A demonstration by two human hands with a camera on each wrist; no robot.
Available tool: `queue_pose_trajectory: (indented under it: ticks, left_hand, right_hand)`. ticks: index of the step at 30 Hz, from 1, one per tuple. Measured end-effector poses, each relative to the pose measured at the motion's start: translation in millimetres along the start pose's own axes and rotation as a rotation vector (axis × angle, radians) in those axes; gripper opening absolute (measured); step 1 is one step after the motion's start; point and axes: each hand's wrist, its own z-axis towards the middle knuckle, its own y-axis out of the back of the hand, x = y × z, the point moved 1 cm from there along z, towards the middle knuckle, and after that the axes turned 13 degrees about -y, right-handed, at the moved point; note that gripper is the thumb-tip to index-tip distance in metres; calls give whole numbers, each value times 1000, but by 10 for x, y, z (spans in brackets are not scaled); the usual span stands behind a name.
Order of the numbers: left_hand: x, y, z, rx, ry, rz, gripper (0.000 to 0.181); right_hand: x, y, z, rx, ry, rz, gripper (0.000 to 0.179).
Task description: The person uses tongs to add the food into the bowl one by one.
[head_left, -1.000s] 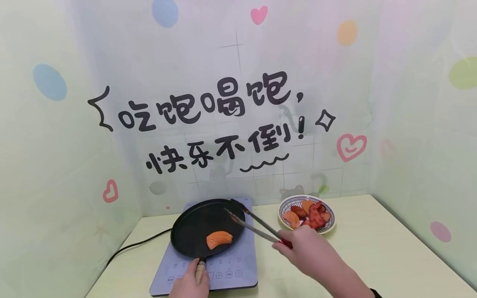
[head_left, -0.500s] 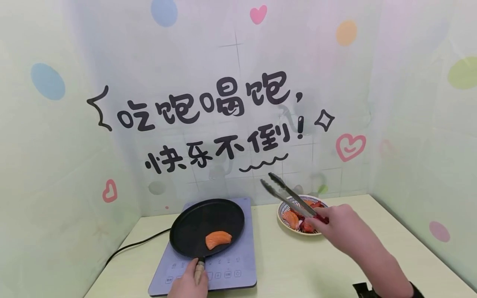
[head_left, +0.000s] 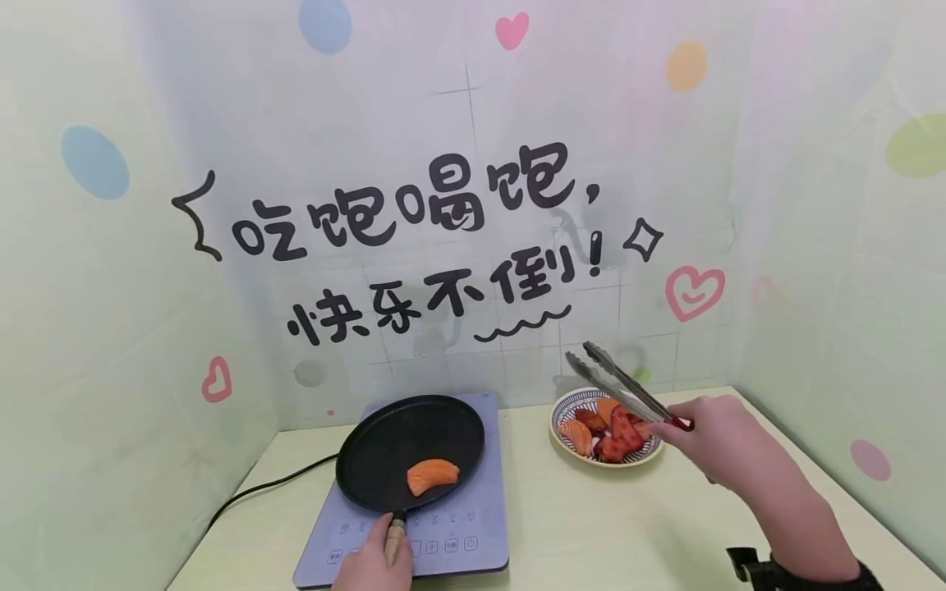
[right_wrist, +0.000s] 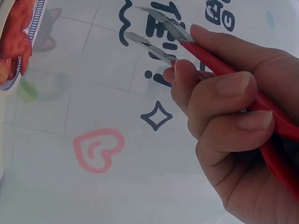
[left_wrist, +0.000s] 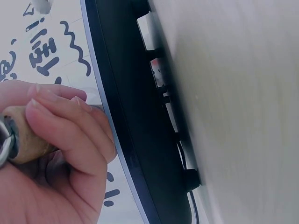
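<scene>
My left hand (head_left: 375,566) grips the wooden handle (head_left: 395,540) of a round black frying pan (head_left: 392,443); the left wrist view shows the fingers (left_wrist: 70,121) curled round the wood. One orange salmon piece (head_left: 432,477) lies in the pan near its front right. With my right hand (head_left: 720,435) I hold metal tongs (head_left: 621,386) by their red grips (right_wrist: 271,112). The tong arms stand slightly apart with nothing between the tips, raised above a patterned plate (head_left: 565,443). On that plate are red chicken wings (head_left: 624,437) and more salmon (head_left: 576,436).
Under the pan lies a flat induction cooker (head_left: 473,525), its black cord (head_left: 281,480) running left along the pale table (head_left: 591,525). Printed curtains (head_left: 443,123) enclose the back and both sides. The plate stands right of the cooker, close to the back edge.
My right hand has carried the tongs from above the pan, rightward and up, to above the plate. The left hand, pan and salmon piece in it stay in place.
</scene>
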Motion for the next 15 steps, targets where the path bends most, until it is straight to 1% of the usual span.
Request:
queue_pose_trajectory:
  ticks: [3,7,10,15]
  left_hand:
    - [-2,-3,3,0,1,-1,59]
    - [0,-6,4,0,1,-2,59]
    - [2,-9,3,-1,0,0,59]
    - [3,-9,2,0,1,2,59]
  right_hand:
    - [-83,25,24,32,-36,2,34]
    - [-186,49,50,104,-120,-4,24]
    - [-251,56,64,166,-171,-1,29]
    - [-325,36,75,216,-210,-1,24]
